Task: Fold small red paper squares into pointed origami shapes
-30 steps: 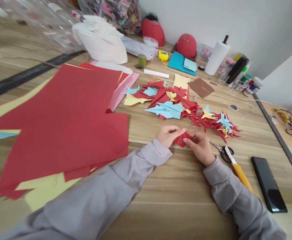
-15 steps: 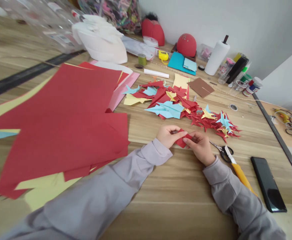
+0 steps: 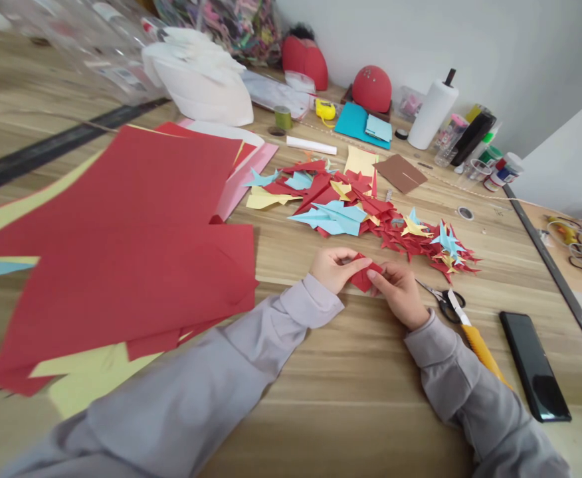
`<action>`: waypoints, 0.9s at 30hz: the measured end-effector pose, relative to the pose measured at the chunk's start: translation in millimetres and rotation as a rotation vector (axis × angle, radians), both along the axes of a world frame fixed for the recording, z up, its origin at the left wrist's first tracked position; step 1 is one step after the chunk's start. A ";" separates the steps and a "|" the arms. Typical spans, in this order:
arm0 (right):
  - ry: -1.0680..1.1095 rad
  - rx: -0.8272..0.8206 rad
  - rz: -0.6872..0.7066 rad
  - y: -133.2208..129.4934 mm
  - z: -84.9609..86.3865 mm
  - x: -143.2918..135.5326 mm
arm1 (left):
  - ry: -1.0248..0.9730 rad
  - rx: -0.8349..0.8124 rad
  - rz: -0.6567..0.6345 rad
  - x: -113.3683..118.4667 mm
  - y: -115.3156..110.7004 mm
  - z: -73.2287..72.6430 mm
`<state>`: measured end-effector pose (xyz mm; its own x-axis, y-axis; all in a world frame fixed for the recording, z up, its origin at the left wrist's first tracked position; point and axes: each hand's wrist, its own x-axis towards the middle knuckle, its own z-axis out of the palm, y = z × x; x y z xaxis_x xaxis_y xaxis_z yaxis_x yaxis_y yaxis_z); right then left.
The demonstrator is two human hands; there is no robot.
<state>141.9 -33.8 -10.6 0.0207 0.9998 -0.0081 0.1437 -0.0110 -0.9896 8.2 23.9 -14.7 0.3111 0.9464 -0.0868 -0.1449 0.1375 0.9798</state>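
Between my two hands is a small folded red paper (image 3: 361, 279), held just above the wooden table. My left hand (image 3: 335, 269) pinches its upper left side between thumb and fingers. From the right, my right hand (image 3: 398, 292) grips its right edge, the thumb near the top of the fold. Beyond the hands lies a long pile of folded red paper pieces (image 3: 378, 216), mixed with yellow and blue ones, among them a light blue folded piece (image 3: 335, 218).
Large red sheets (image 3: 141, 265) cover the table at left. Scissors (image 3: 443, 299), an orange-handled cutter (image 3: 480, 345) and a black phone (image 3: 535, 368) lie right of my right hand. A white roll (image 3: 433, 114), jars and a tape measure (image 3: 325, 110) stand at the back.
My right thumb has shifted slightly up along the red paper, and more of the paper's front face shows. My left hand stays nearly in place.
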 end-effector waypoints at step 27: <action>-0.159 0.084 0.006 -0.8 0.5 1.2 | -0.153 -0.084 -0.120 -1.0 1.7 -2.7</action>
